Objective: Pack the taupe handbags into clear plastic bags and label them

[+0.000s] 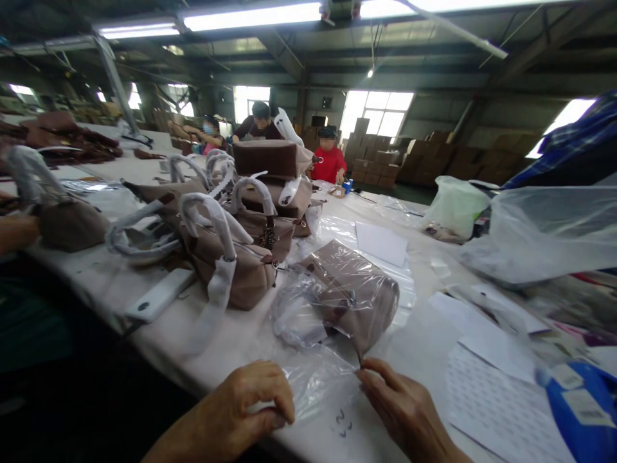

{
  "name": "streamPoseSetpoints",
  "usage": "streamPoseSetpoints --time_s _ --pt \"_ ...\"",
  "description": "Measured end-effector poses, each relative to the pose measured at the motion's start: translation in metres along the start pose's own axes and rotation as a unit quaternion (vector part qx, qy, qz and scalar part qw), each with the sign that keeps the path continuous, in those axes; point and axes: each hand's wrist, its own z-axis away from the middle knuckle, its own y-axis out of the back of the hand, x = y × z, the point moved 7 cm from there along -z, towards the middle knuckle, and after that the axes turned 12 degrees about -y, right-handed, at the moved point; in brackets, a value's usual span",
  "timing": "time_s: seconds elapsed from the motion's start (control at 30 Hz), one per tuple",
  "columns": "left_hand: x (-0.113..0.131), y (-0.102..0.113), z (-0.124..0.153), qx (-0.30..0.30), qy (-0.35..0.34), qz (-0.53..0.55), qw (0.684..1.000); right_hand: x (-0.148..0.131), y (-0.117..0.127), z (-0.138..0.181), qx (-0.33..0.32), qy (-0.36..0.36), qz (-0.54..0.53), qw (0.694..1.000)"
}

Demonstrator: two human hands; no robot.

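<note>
A taupe handbag (380, 302) lies on its side inside a clear plastic bag (313, 379) on the white table. Its wrapped handles (299, 315) point to the left, under the film. My left hand (241, 405) is curled at the near left edge of the plastic, thumb and forefinger closed on the film. At the handbag's near corner, my right hand (405, 411) pinches the plastic, its fingers pressed together. Handwritten marks (342, 423) show on the table between my hands.
Several taupe handbags (231, 276) with white-wrapped handles are piled at left, beside a white box (161, 296). Paper sheets (501, 405) and a blue object with labels (583, 411) lie at right. Another person's arm (19, 233) reaches in from the left; a person in red (328, 159) is across the table.
</note>
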Motion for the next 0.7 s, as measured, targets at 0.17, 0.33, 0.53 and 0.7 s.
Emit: streamPoseSetpoints --time_s 0.17,0.33,0.53,0.7 --pt "-0.004 -0.037 0.025 0.042 -0.104 -0.249 0.962 -0.015 0.008 0.001 0.017 0.071 0.017 0.997" --pt "-0.002 -0.073 0.028 0.075 -0.196 -0.311 0.927 -0.017 0.006 0.013 0.009 0.075 0.042 0.996" --pt "-0.006 -0.071 0.03 0.065 -0.19 -0.281 0.938 -0.018 0.005 0.012 0.006 0.072 0.018 0.997" --pt "-0.01 -0.055 0.027 0.094 -0.175 -0.256 0.946 -0.009 0.003 0.007 -0.016 0.044 -0.031 0.998"
